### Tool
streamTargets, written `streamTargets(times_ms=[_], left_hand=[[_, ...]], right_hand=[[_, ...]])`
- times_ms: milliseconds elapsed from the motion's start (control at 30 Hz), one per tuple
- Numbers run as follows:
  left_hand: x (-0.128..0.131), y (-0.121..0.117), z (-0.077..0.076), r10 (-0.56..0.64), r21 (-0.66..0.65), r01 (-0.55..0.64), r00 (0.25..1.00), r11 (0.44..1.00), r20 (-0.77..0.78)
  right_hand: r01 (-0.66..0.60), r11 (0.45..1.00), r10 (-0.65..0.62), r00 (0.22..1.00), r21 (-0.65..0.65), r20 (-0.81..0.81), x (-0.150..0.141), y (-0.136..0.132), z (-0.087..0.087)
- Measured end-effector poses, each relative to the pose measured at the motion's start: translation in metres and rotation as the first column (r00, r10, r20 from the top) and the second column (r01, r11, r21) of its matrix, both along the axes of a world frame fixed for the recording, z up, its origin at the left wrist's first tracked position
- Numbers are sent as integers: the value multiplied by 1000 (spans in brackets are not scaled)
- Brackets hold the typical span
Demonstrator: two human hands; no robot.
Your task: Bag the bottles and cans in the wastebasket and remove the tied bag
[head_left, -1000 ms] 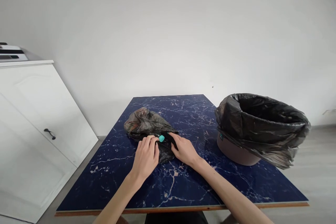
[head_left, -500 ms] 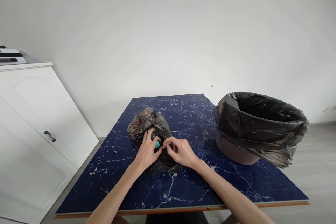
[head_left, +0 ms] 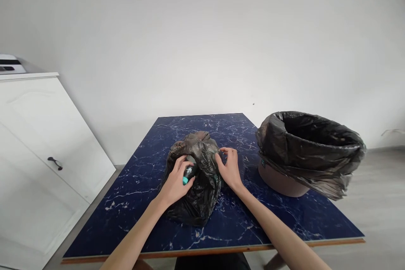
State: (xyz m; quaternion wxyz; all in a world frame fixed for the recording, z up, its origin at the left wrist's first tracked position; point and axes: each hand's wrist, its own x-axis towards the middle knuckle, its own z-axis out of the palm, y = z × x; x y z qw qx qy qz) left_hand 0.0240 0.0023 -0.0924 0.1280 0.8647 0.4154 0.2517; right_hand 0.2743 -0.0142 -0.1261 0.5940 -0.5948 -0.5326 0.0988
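A crumpled black garbage bag (head_left: 202, 198) lies bunched on the table in front of me. My left hand (head_left: 175, 181) is closed around a dark, shiny bottle (head_left: 190, 171) with a teal cap (head_left: 185, 180), which sits at the bag's opening, within its folds. At the bag's right side, my right hand (head_left: 229, 168) has its thumb and fingers around the plastic edge. Folds of the bag hide whatever else lies inside it.
The blue marble-patterned table (head_left: 126, 202) has a wooden front edge. On its right stands a brownish bin (head_left: 281, 182) lined with a black bag (head_left: 303, 156) hanging over the rim. A white cabinet (head_left: 41, 147) is at the left, and a white wall (head_left: 202, 42) rises behind.
The bag has spread wider and shifted right, and more of the bottle shows. My right hand has moved right and farther away, from the bag's middle to its right edge.
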Motion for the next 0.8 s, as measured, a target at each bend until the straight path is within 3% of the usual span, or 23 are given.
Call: streamTargets(times_ms=[100,200,467,567,633,733,800], left_hand=[[-7,1,5,44,-40,-44,999,998,15],[-21,-6,22,75,-24,-74,996,997,47],[-74,-38,98,236,125,-304,893,944,384],[-87,-34,117,294,238,-477,790,846,538],[-93,-25,124,253,249,-546,683,800,685],[-100,-3,129,118,233,-537,539,811,834],[-104,14,128,88,235,-530,513,815,854]], right_hand=[[6,1000,-7,1000,-13,-31,4,3,-3],[4,1000,-5,999,-22,-52,5,5,-6],[-26,1000,25,997,-13,-68,2,10,-10],[-35,999,34,997,-14,-66,1,10,-10],[-39,999,38,997,-17,-64,1,9,-10],[-42,999,41,997,-23,-62,1,9,-10],[-45,999,43,997,-29,-62,1,9,-10]])
